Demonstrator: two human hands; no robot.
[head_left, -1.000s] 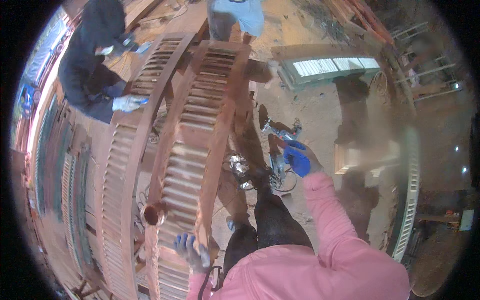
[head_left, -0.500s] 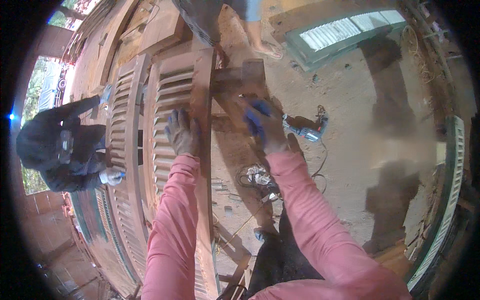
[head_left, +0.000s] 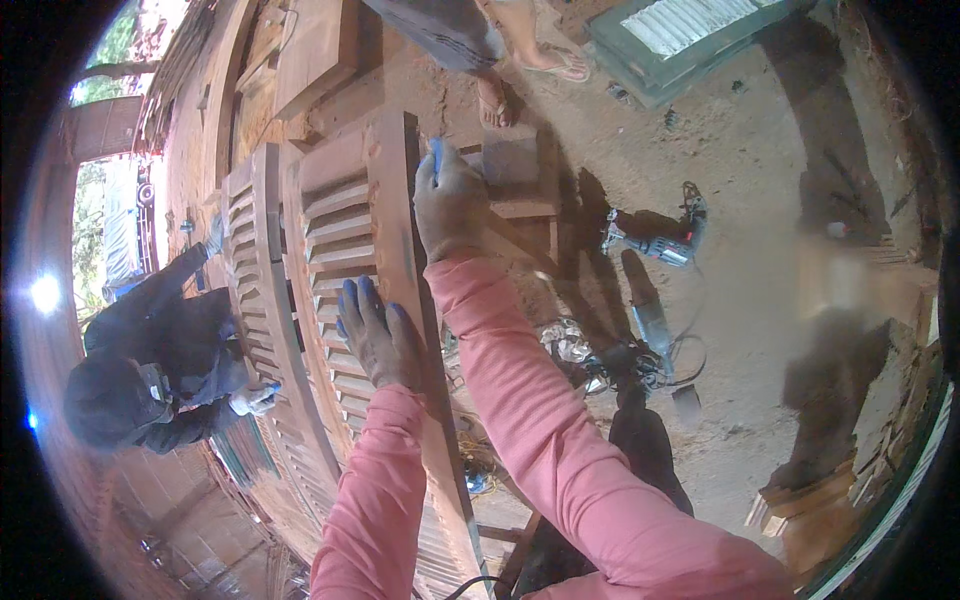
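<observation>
A brown wooden louvered shutter lies lengthwise before me, its slats slanted inside a thick frame. My left hand, in a grey glove with blue fingertips, rests open with fingers spread on the slats and the right-hand frame rail. My right hand, gloved the same way, is at the outer edge of that rail near its far end. Its fingers are curled closed; what they hold, if anything, is hidden.
A co-worker in dark clothes bends over a second louvered shutter at left, with gloved hands on it. Another person's sandalled feet stand at the far end. A power drill and cords lie on the dusty ground. A green shutter lies far right.
My right hand has swung left and away from me, from over the ground to the shutter's rail. My left hand stays on the slats. The view has shifted.
</observation>
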